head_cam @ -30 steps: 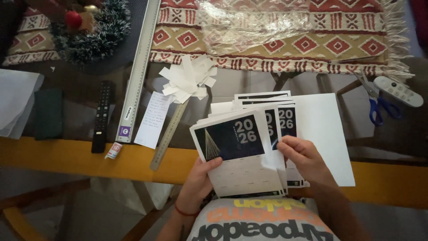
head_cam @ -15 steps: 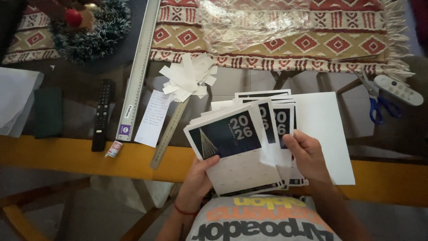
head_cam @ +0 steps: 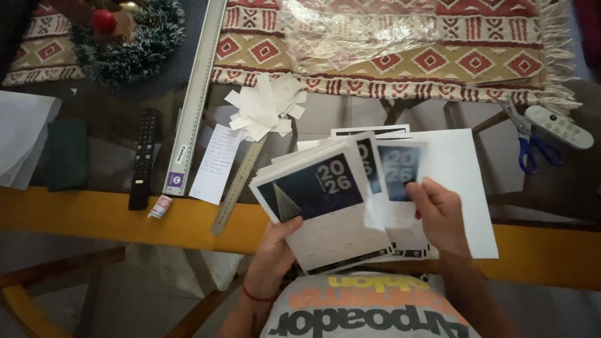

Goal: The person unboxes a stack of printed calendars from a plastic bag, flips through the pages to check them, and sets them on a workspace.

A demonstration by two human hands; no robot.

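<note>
The stack of printed calendar sheets (head_cam: 325, 213) sits at lower centre of the frame, fanned out. Your left hand (head_cam: 275, 247) grips its bottom edge from below; your right hand (head_cam: 438, 213) pinches one blurred sheet (head_cam: 397, 178) just right of it. Scissors (head_cam: 529, 141) lie at far right.

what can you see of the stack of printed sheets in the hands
The stack of printed sheets is white paper, each page with a dark navy picture panel on top bearing pale numerals and a lighter blank-looking lower part. The sheets are fanned and tilted, held above the yellow table edge. The left hand grips the bottom-left corner; the right hand pinches one sheet, drawn to the right and blurred. A large white sheet lies behind them.
</note>
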